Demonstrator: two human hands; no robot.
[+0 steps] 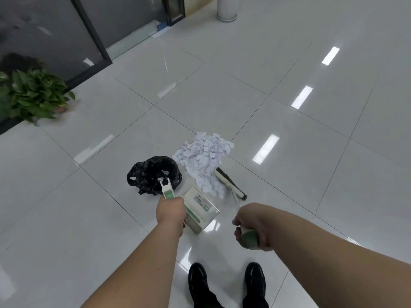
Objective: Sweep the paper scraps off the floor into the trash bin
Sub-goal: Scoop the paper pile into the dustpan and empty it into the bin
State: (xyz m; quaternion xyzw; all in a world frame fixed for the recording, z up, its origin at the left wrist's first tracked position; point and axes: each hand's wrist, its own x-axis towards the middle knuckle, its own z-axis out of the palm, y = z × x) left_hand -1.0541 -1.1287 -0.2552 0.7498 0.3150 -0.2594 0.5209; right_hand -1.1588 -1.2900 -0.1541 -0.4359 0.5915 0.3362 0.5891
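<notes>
A: Now, left hand (170,211) clamps the dustpan (200,210), right hand (249,227) clamps the broom (229,182); paper scraps (203,156) heaped just beside the trash bin (153,174).
B: A brisk stroke could scatter them wide.

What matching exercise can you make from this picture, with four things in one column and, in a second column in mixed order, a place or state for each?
Column one:
1. paper scraps
2. trash bin
3. dustpan
4. potted plant

Column two:
a. lined with a black bag
b. standing by the dark glass wall, far left
c. held by its handle in the left hand
d. heaped on the floor beside the broom

Right pairs: 1-d, 2-a, 3-c, 4-b.
</notes>
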